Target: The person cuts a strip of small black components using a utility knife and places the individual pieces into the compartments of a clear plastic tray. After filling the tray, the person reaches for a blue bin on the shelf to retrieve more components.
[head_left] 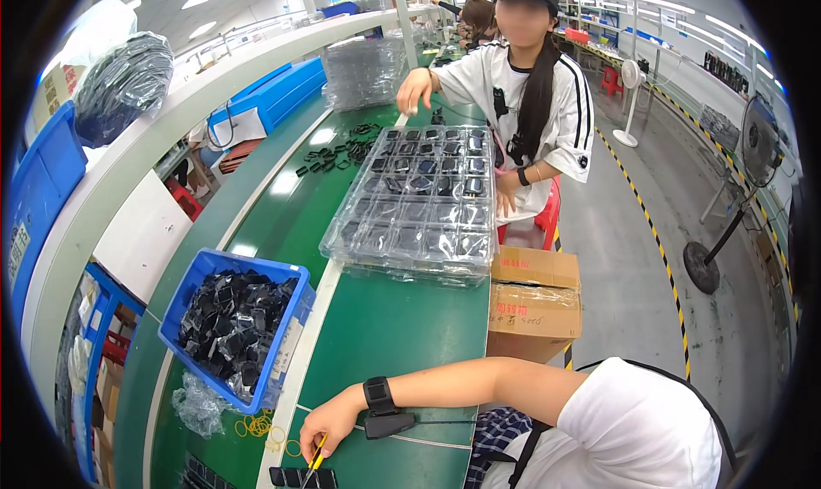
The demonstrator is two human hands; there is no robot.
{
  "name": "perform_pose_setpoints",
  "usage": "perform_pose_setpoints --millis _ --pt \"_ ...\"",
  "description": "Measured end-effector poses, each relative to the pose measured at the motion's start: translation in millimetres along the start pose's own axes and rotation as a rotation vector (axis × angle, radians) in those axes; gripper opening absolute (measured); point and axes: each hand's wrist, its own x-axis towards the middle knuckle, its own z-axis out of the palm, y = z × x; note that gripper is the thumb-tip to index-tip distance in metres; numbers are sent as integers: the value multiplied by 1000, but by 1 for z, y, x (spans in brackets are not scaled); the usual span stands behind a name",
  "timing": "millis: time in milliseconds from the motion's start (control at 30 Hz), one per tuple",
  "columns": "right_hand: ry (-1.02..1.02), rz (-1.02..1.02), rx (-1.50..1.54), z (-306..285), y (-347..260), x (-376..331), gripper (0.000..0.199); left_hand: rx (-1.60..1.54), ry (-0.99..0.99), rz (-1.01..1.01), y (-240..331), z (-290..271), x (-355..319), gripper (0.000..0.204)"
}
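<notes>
From my remote seat, I have the right hand (pixel 332 422) near the lower edge, fingers drawn together around a slim yellow tool (pixel 319 451), its tip pointed down. That near-closed pinch probably gives fine control over the tip. The tip meets a row of black rectangular pieces (pixel 327 479) lying on the green workbench (pixel 410 318), close to the pale strip; the row is partly cut off. The left hand is out of my view, so I cannot tell its state.

A black wristband (pixel 377 395) sits on the right wrist. Beyond the hand, a blue tub (pixel 248 261) corrals loose black parts (pixel 235 326), with yellow rubber bands (pixel 255 426) just beside it. Farther along, clear compartment trays (pixel 410 262) are stacked, seemingly to keep pieces apart, in front of a co-worker (pixel 537 70).
</notes>
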Motion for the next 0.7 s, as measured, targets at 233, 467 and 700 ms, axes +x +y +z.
perform_pose_setpoints --millis 233,467,700 --pt "-5 -3 -4 0 1 1 29 15 -1 -9 -1 1 2 50" --pt "-9 -17 8 0 2 1 29 3 20 99 -7 2 3 50" --pt "-11 -21 5 0 0 0 29 10 18 34 -7 2 3 52"
